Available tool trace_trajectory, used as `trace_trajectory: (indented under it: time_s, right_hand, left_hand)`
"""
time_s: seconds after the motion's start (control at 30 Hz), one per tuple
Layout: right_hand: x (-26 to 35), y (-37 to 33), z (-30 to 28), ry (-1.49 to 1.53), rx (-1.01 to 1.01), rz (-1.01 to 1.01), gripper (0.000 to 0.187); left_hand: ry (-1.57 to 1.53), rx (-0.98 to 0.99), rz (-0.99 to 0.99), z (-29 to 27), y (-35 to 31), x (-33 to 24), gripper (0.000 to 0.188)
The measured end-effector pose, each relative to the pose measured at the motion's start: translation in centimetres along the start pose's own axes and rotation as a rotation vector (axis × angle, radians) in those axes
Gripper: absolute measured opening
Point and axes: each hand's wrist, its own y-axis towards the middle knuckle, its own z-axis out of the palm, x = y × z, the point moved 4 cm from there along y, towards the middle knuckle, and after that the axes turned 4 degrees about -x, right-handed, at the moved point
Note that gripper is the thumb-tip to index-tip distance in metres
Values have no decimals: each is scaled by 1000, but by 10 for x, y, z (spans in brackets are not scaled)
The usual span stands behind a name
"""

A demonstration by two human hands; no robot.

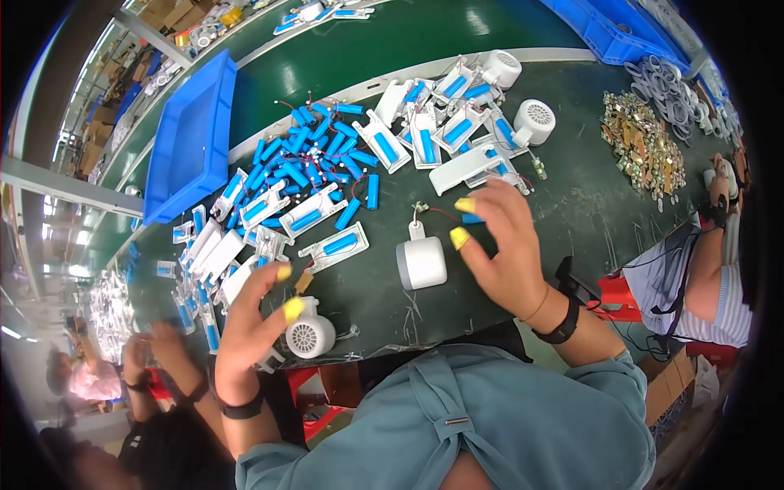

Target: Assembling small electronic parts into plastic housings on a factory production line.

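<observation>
My left hand (257, 322) is at the near left edge of the table, yellow covers on thumb and forefinger, the two tips apart. Next to it lie a white fan head (311, 336) with a round grille and a small tan piece (304, 282). My right hand (510, 253), also with two yellow-covered fingertips, hovers right of centre with thumb and forefinger spread. A blue battery cell (472, 218) shows in that gap, partly hidden by the hand. Its red wire runs toward a small circuit board (420, 207) at the neck of another white fan head (423, 263).
Loose blue cells (306, 159) and white handle shells (425, 137) pile up beyond my hands. An empty blue bin (192, 135) stands at left. Small metal parts (641, 147) and grey rings (665, 90) lie at right. Co-workers sit on both sides.
</observation>
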Motion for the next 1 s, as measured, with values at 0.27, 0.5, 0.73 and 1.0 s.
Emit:
trace_trajectory:
  time_s: [0.27, 0.5, 0.73, 1.0]
  right_hand:
    - [71, -29, 36, 178, 248, -406, 38]
    - [97, -63, 73, 458, 591, -68, 71]
    - [99, -62, 83, 170, 484, -238, 75]
    - [131, -78, 93, 40, 288, -628, 48]
  left_hand:
    - [411, -72, -146, 33, 29, -6, 45]
    - [-528, -65, -428, 55, 24, 15, 38]
    - [-998, -50, -415, 66, 2, 14, 29]
    - [150, -70, 471, 27, 15, -35, 47]
